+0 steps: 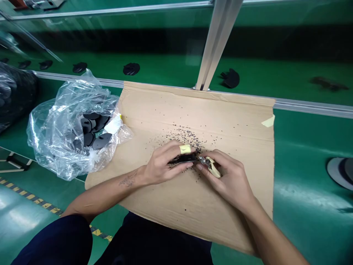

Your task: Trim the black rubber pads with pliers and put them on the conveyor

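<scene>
My left hand point(162, 162), with pale yellow tape round one finger, grips a black plastic part point(182, 159) between thumb and fingers. The part is seen nearly edge-on. My right hand point(231, 175) is closed round small metal cutting pliers point(204, 161) whose handles look wrapped in pale yellow tape. The plier jaws are at the part's right end; whether they touch it I cannot tell. Both hands are over a sheet of brown cardboard point(171, 202). Many tiny black scraps point(190, 136) lie scattered on the cardboard, thickest just beyond my hands.
A clear plastic bag point(60, 125) holding several black round parts point(89, 139) stands to the left. A dark bag point(16, 94) is farther left. Several black parts point(231, 78) lie on the green surface behind a metal rail and upright post point(217, 40). A whitish round object point(340, 171) sits at right.
</scene>
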Tool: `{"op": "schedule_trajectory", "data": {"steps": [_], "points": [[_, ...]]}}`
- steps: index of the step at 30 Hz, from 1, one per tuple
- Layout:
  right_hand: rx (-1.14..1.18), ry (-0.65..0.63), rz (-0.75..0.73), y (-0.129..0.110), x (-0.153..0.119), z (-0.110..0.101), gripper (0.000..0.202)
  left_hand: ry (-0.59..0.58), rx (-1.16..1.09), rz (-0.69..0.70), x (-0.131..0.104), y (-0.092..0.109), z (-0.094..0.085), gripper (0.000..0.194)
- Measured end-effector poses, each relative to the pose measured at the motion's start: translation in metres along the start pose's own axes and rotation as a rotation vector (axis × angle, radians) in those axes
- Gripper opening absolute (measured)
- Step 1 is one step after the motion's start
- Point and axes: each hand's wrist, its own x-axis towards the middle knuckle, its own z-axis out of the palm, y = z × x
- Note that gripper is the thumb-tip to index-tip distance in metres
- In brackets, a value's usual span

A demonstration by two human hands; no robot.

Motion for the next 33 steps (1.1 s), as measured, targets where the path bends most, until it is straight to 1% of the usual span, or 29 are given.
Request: {"op": "schedule_trajectory", "data": {"steps": [2,4,6,8,10,12,15,17,20,23,26,28,30,33], "points": [[0.005,0.0,-0.065,0.001,-0.001,0.0,0.011,-0.009,-0.021,0.025,0.0,-0.001,0.0,0.029],[-0.079,0.026,-0.155,0.002,-0.003,0.0,0.015,-0.043,0.009,0.045,0.001,-0.002,0.0,0.026],[-0.261,0.074,-0.26,0.002,-0.005,0.0,0.018,-0.091,0.121,0.078,0.001,-0.004,-0.001,0.021],[-0.411,0.104,-0.358,0.001,-0.007,0.001,0.018,-0.138,0.25,0.123,0.001,-0.006,-0.002,0.015],[-0.421,0.111,-0.417,0.001,-0.009,0.001,0.017,-0.165,0.31,0.147,0.0,-0.007,-0.003,0.011],[-0.362,0.133,-0.405,0.001,-0.009,0.0,0.021,-0.158,0.273,0.122,0.0,-0.007,-0.003,0.011],[-0.327,0.148,-0.333,0.004,-0.008,-0.005,0.032,-0.104,0.112,0.057,0.001,-0.007,-0.005,0.014],[-0.322,0.139,-0.328,0.006,-0.006,-0.007,0.027,-0.083,0.037,0.035,0.002,-0.007,-0.005,0.017],[-0.375,0.15,-0.388,0.006,-0.006,-0.007,0.018,-0.101,0.064,0.054,0.002,-0.007,-0.003,0.015],[-0.422,0.15,-0.44,0.002,-0.007,-0.004,0.017,-0.135,0.146,0.087,0.001,-0.007,-0.001,0.014],[-0.252,0.122,-0.426,-0.001,-0.008,-0.004,0.021,-0.161,0.124,0.05,0.0,-0.007,0.0,0.015],[-0.15,0.155,-0.372,0.001,-0.006,-0.008,0.023,-0.171,0.035,-0.019,0.001,-0.006,-0.001,0.016],[-0.21,0.19,-0.308,0.004,-0.004,-0.014,0.022,-0.169,-0.074,-0.092,0.001,-0.004,-0.003,0.019],[-0.423,0.149,-0.284,0.01,0.0,-0.019,0.019,-0.167,-0.186,-0.161,0.001,0.0,-0.006,0.025]]}}
